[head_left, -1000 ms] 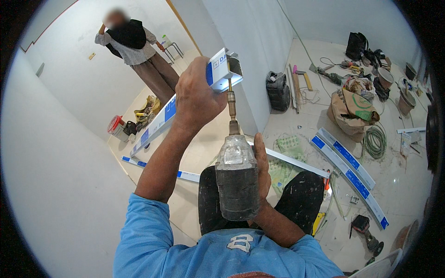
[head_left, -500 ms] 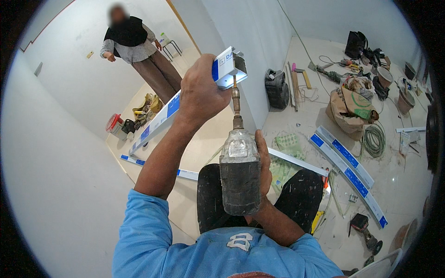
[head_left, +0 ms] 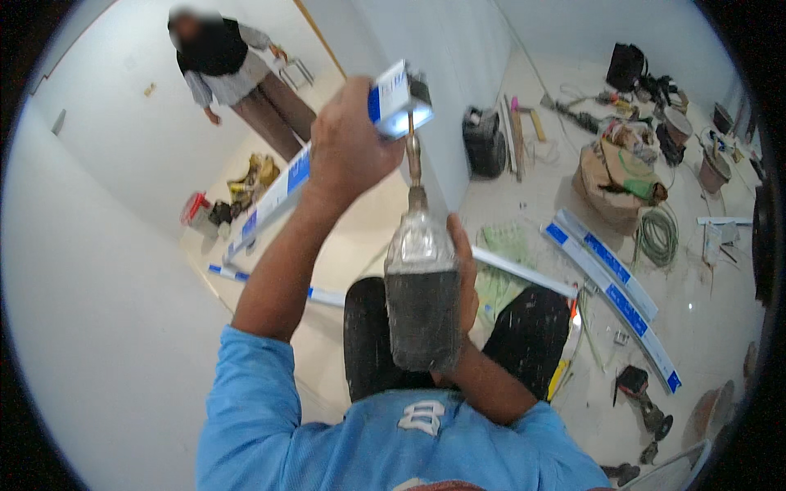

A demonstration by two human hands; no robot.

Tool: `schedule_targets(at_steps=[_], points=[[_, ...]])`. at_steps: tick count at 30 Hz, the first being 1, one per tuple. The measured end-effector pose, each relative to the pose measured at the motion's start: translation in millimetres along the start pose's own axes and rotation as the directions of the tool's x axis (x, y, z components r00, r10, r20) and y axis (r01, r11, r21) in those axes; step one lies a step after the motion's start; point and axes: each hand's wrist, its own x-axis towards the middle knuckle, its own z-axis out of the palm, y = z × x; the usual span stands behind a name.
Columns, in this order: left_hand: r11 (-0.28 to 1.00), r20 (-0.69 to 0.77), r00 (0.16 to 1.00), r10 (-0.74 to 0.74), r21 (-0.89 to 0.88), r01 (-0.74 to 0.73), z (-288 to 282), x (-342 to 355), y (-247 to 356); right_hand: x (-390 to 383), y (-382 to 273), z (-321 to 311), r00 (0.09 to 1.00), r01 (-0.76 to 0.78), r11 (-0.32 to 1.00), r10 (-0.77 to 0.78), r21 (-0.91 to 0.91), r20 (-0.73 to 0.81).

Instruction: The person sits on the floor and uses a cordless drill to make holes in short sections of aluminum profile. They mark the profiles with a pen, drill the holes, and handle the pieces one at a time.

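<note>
My left hand (head_left: 354,147) is wrapped round one end of a long white-and-blue metal channel (head_left: 274,199), which slopes down to the far left. In front of my chest, my right hand (head_left: 465,270) grips a power drill (head_left: 422,315) with a worn dark body and a silver front. Most of that hand, and the drill's handle, is hidden behind the body. From the drill's nose, a slim bit (head_left: 413,151) points up and meets the channel's lit end beside my left fingers. Whether the bit has gone into the metal I cannot tell.
Two more channels (head_left: 610,299) lie on the floor at right, near an angle grinder (head_left: 647,401) and a cable coil (head_left: 657,239). Behind them stand a brown sack (head_left: 610,180) and buckets (head_left: 714,173). A person (head_left: 237,78) stands far left near a red-lidded bucket (head_left: 196,214).
The whole view has shifted a little, with the drill and channel staying together. At far left, the other person's raised hand has come down.
</note>
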Motion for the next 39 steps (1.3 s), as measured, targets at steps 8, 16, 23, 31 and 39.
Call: schedule_targets(at_steps=[8, 16, 23, 31, 39], points=[[0.999, 0.002, 0.999, -0.037, -0.035, 0.037, 0, 13, 5, 6, 13, 0, 0.999, 0.031, 1.0, -0.031, -0.002, 0.021], [0.997, 0.008, 0.998, -0.063, -0.04, 0.063, 3, 11, 2, 1, 12, -4, 0.998, 0.005, 0.993, 0.003, -0.116, 0.067], [0.999, 0.002, 0.999, -0.035, -0.017, 0.035, 3, 13, 2, 5, 11, 0, 0.99, 0.132, 0.969, -0.14, -0.21, -0.024], [0.999, 0.001, 1.0, -0.03, -0.012, 0.03, 4, 13, 0, 0, 19, -4, 0.998, 0.064, 0.998, -0.063, -0.023, 0.029], [0.999, -0.029, 0.999, -0.03, 0.029, 0.031, 4, 19, -1, -4, 25, -4, 0.995, -0.089, 0.986, 0.084, 0.141, 0.044]])
